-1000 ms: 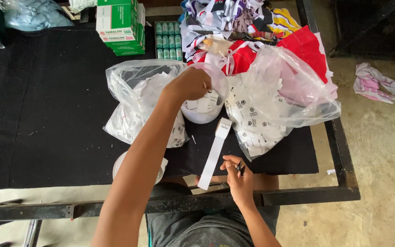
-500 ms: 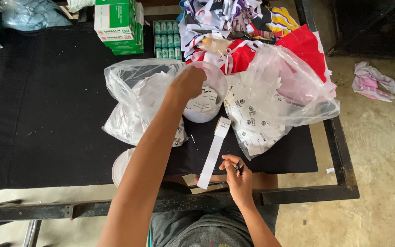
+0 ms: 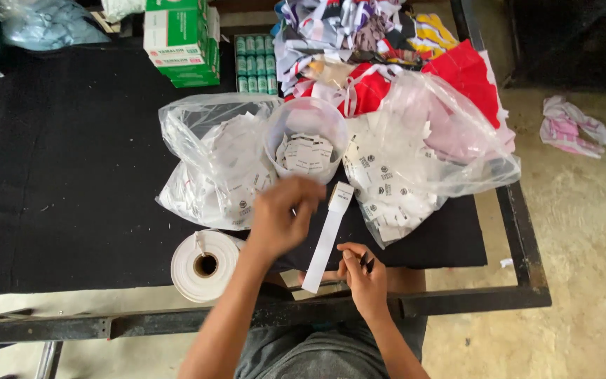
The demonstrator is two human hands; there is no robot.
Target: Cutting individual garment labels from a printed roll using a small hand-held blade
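Black cloth: covers the table (image 3: 71, 175) from the left edge to past the middle, with a dark metal frame showing along the near and right sides.
Head view, left hand: the left hand (image 3: 283, 216) hovers blurred above the cloth, just near-left of the white strip; fingers curled loosely, and whether they pinch anything cannot be told.
Head view, right hand: the right hand (image 3: 365, 275) rests at the near table edge, fingers clenched around a small dark tool (image 3: 366, 261) whose kind is too small to make out.
White strip: a long ribbon of label tape (image 3: 326, 235) lies diagonally on the cloth between the two hands, its near end just beside the right hand, its far end folded over close to the tub.
Tape roll: a white roll (image 3: 205, 264) stands on its flat side left of the left forearm, near the table's front edge.
Tub: a clear round tub (image 3: 306, 137) holds cut white labels, just beyond the left hand.
Bags: one clear bag of labels (image 3: 208, 165) sits left of the tub, a second, larger bag (image 3: 415, 158) to its right.
Far edge: green and white boxes (image 3: 180, 38), a pack of green spools (image 3: 255, 64) and a heap of coloured fabric (image 3: 394, 49).
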